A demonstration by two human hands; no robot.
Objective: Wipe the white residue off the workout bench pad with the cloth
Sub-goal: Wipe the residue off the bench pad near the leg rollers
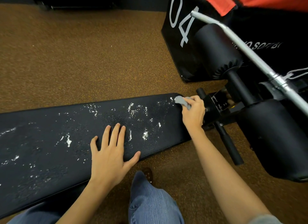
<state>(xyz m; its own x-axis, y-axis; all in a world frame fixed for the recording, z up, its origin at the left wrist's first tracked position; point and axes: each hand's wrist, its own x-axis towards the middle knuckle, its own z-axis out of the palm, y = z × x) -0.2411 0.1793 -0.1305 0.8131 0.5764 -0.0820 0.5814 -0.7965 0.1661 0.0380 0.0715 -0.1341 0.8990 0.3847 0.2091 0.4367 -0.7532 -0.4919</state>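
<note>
Well, right hand [193, 113] (cloth [182, 101]) outstretched

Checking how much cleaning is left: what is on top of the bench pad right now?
White residue is scattered over most of the bench pad. The left hand lies flat on it; the right hand presses a grey cloth at its far end. Anything beneath hand or cloth is hidden.

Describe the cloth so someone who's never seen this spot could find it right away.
Start at the long black bench pad speckled with white residue, lying across the brown floor. Follow it to its far right end, where the right hand presses down. The cloth is the small grey wad bunched in those fingers, the only soft grey thing on the pad.
</note>
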